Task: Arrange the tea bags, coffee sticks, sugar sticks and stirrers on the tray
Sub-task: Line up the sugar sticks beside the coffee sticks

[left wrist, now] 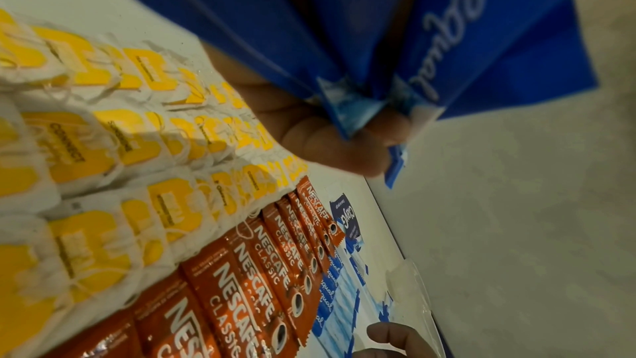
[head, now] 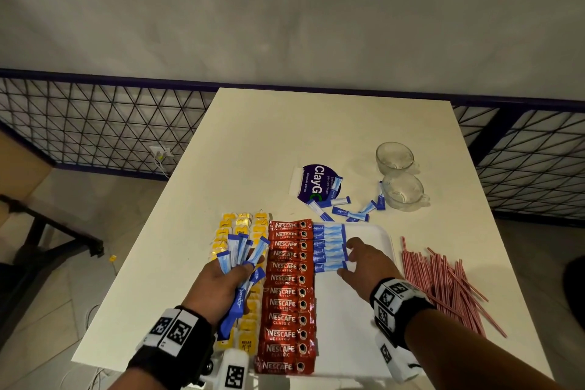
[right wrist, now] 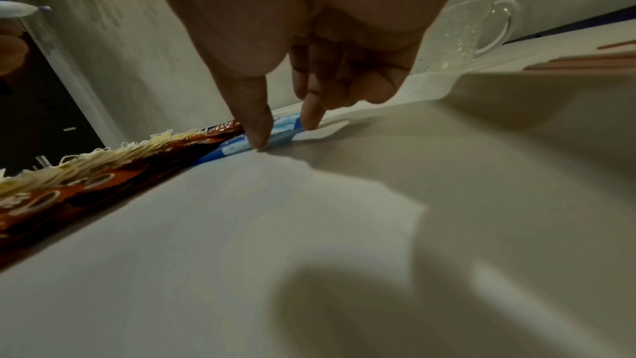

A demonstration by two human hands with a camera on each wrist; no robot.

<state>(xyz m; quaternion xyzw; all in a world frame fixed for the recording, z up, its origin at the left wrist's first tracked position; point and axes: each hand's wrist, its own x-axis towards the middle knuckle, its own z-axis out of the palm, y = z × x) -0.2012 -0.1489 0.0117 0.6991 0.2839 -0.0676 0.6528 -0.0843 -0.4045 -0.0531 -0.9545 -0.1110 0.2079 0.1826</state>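
Note:
A white tray (head: pixel 376 234) holds columns of yellow tea bags (head: pixel 243 222) at its left, a column of red Nescafe coffee sticks (head: pixel 286 291) beside them, and a short column of blue sugar sticks (head: pixel 327 247) to their right. My left hand (head: pixel 231 279) grips a fanned bundle of blue sugar sticks (head: pixel 243 253) above the tea bags; the bundle (left wrist: pixel 430 37) fills the left wrist view. My right hand (head: pixel 357 260) is spread on the tray. Its fingertips (right wrist: pixel 256 129) touch the right ends of the laid sugar sticks (right wrist: pixel 282 129). Red-and-white stirrers (head: pixel 443 282) lie heaped on the table right of the tray.
Several loose sugar sticks (head: pixel 345 212) lie on the white table (head: pixel 316 130) behind the tray, by a purple ClayGo sign (head: pixel 313 180). Two glass cups (head: pixel 394 157) stand at the back right. The tray's right half is bare. A wire fence runs behind the table.

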